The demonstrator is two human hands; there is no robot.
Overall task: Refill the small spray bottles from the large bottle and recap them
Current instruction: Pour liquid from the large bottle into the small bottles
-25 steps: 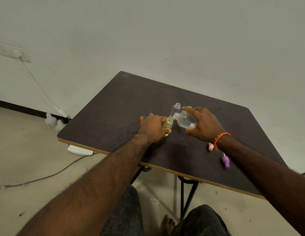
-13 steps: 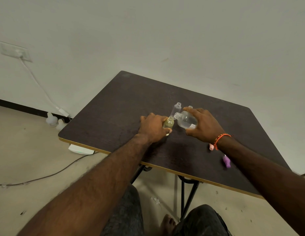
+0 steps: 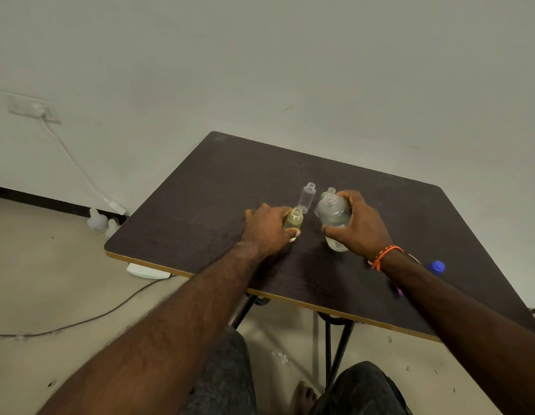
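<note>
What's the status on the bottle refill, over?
Left hand grips small yellowish bottle, uncapped. Right hand holds large bottle upright, not pouring. Empty clear bottle stands behind, uncapped. Nothing in the way.

Middle of the desk (image 3: 200, 211) is crowded — left hand (image 3: 267, 230) grips a small yellowish bottle (image 3: 293, 220), right hand (image 3: 360, 224) grips the large bottle (image 3: 332, 215), w/ only a narrow gap between them. Just behind that gap an uncapped clear bottle (image 3: 307, 200) stands upright, and another small bottle (image 3: 328, 193) sits behind the large one, blocking a straight reach. Bare surface lies left and far — near right, a blue cap (image 3: 437, 266) sits beside the right forearm.
</note>
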